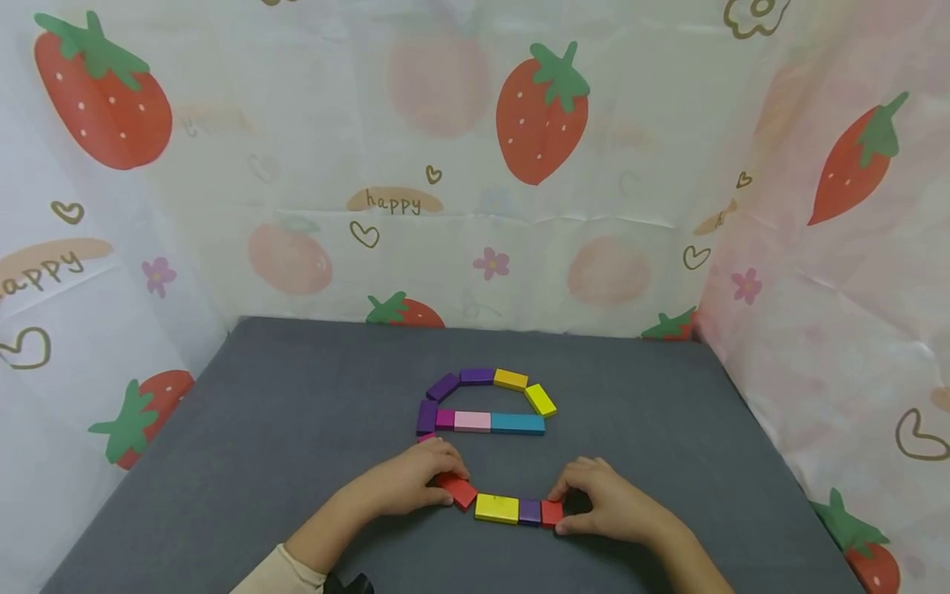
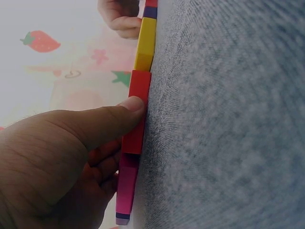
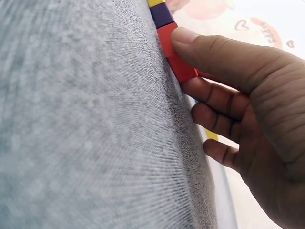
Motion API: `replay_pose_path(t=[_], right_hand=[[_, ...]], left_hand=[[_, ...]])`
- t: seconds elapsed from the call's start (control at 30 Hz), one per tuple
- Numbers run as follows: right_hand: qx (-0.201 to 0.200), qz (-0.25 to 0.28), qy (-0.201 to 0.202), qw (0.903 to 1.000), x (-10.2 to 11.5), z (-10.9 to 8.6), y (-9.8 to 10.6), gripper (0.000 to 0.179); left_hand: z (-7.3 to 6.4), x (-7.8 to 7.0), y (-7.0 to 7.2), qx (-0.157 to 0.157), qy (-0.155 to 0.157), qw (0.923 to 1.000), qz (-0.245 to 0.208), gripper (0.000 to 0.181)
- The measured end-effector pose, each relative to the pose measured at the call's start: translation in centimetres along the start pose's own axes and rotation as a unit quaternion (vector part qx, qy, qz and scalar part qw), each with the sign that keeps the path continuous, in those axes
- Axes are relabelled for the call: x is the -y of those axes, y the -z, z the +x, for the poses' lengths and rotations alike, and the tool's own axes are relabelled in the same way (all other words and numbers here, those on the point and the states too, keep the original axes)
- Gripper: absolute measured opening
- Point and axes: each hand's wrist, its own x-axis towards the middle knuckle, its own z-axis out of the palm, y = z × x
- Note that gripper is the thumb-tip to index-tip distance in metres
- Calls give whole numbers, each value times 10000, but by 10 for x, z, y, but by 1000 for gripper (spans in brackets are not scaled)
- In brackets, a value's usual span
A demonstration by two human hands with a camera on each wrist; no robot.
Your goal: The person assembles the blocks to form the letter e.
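My left hand (image 1: 408, 485) pinches a long red block (image 1: 460, 492) lying slanted on the table; in the left wrist view the thumb presses its side. Partly hidden behind that hand, a magenta block (image 2: 127, 183) runs on from the red one. To the right lie a yellow block (image 1: 496, 508) and a short purple block (image 1: 529, 512) in a row. At the row's right end my right hand (image 1: 614, 502) grips a short red block (image 1: 552, 513) between thumb and fingers, flush against the purple one.
Farther back, purple blocks (image 1: 443, 387) and yellow blocks (image 1: 510, 379) form an arch. Beneath it runs a straight bar of a magenta block (image 1: 445, 420), a pink block (image 1: 472, 421) and a blue block (image 1: 517, 423). A strawberry-print cloth (image 1: 475, 247) surrounds the grey table (image 1: 297, 388).
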Motion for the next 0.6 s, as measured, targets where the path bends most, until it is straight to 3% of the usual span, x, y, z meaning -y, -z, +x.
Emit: replay_pose_path(t=[0.6], right_hand=[[30,35,-6,10000,0,0,0,30]], left_hand=[[1,1,-1,35,-30,10000,0,27]])
